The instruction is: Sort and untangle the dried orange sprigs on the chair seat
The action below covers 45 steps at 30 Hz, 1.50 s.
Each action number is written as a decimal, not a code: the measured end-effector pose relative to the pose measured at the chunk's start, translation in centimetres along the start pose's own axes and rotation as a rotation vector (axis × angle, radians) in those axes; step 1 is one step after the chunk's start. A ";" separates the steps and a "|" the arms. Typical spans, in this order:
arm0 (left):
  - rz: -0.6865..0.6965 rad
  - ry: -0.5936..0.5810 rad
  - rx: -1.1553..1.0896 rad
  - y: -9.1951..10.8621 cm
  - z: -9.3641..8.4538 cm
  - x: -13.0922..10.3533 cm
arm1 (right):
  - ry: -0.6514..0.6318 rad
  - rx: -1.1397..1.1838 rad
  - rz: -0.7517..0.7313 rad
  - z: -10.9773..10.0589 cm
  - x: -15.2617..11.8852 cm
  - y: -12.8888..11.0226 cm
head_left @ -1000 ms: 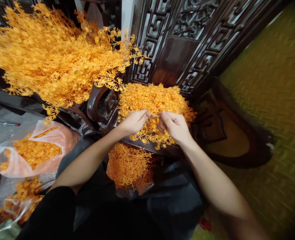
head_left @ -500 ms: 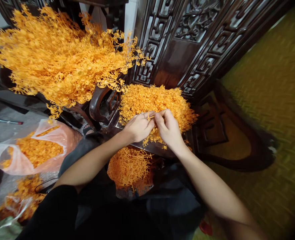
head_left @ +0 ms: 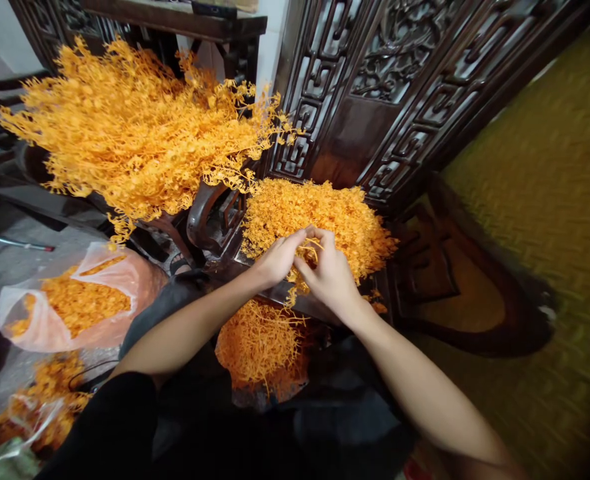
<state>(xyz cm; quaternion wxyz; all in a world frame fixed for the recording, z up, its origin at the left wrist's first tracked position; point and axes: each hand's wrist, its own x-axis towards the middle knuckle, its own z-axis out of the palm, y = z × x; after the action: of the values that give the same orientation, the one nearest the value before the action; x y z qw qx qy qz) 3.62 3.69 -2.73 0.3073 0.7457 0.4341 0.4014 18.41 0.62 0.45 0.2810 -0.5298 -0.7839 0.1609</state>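
Observation:
My left hand (head_left: 277, 259) and my right hand (head_left: 333, 275) meet over the front of a heap of orange flower clusters (head_left: 319, 207) on a dark carved wooden chair seat. Thin yellow-orange stems of a sprig (head_left: 311, 248) show between them. The right thumb and fingers are curled around the sprig in a pinch. Bent fingers of the left hand close in from the other side, their tips partly hidden. Below my hands, between my legs, a container holds a tangle of bare orange stems (head_left: 259, 340).
A large pile of long orange sprigs (head_left: 139, 133) rests on dark furniture at upper left. On the floor at left are a plastic bag (head_left: 145, 280) of orange pieces and more orange bits (head_left: 57, 387). The carved chair back (head_left: 345, 140) rises behind the heap.
My fingers have shifted from a tight pinch on a short stem to a more rounded hold on a sprig. The view has tilted slightly, so surroundings sit a little lower and farther right.

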 end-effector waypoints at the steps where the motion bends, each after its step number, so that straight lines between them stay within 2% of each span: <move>1: -0.040 0.021 -0.042 0.1 0.0 -0.1 | -0.002 -0.081 0.024 -0.2 0.1 -0.3; 4: -0.152 0.089 -0.174 0.8 0.0 -0.2 | -0.039 -0.368 0.061 -0.7 0.2 -1.6; 6: -0.127 0.171 -0.132 1.2 -0.1 -0.3 | -0.083 -0.491 0.076 -1.0 0.3 -2.3; 8: -0.062 0.252 -0.072 1.5 -0.5 -0.3 | -0.134 -0.511 0.088 -1.0 0.4 -2.2; 11: 0.001 0.358 -0.050 1.6 -2.1 -0.2 | -0.177 -0.467 0.037 -0.5 0.9 -0.4; 14: 0.021 0.443 -0.055 1.4 -4.7 0.2 | -0.153 -0.409 -0.035 0.0 1.3 2.0; 16: 0.052 0.400 -0.037 1.4 -6.1 0.3 | -0.110 -0.385 -0.085 0.0 1.4 3.0; 18: 0.141 0.256 -0.004 1.5 -6.6 0.2 | -0.064 -0.418 -0.143 -0.2 1.2 3.1; 20: 0.264 0.084 0.048 1.6 -6.2 -0.1 | -0.040 -0.473 -0.200 -0.4 0.9 2.8; 22: 0.335 -0.011 0.092 1.9 -5.6 -0.4 | -0.035 -0.499 -0.258 -0.4 0.6 2.4; 24: 0.296 -0.014 0.077 2.2 -5.2 -0.5 | -0.049 -0.500 -0.285 -0.3 0.4 2.2; 27: 0.153 0.018 -0.027 2.3 -5.0 -0.3 | -0.070 -0.529 -0.278 -0.4 0.5 1.8; 29: 0.121 0.039 -0.092 2.2 -4.9 -0.1 | -0.059 -0.526 -0.262 -0.7 0.6 1.4; 30: 0.120 0.073 -0.131 2.0 -4.7 0.0 | -0.055 -0.496 -0.233 -0.9 0.6 1.1; 32: 0.102 0.215 -0.242 1.5 -4.0 0.3 | -0.100 -0.346 -0.114 -1.3 0.8 0.7; 35: 0.036 0.460 -0.427 0.5 -2.6 0.7 | -0.312 0.095 0.053 -1.5 0.8 0.5; 37: -0.003 0.544 -0.489 -0.2 -1.8 1.0 | -0.464 0.419 0.091 -1.3 0.9 0.7; 39: -0.041 0.572 -0.508 -0.7 -1.4 1.2 | -0.537 0.645 0.125 -1.0 0.9 1.1; 42: -0.091 0.574 -0.532 -1.3 -1.4 1.6 | -0.550 0.792 0.211 -0.4 0.8 1.7; 45: -0.138 0.470 -0.557 -1.7 -1.8 2.0 | -0.538 0.902 0.355 -0.1 0.5 1.9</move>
<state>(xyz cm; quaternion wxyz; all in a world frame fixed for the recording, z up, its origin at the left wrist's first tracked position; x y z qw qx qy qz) 2.01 6.38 -2.56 0.4169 0.4899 0.4161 0.6427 19.79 1.78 -0.36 0.2385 -0.4211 -0.5800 0.6553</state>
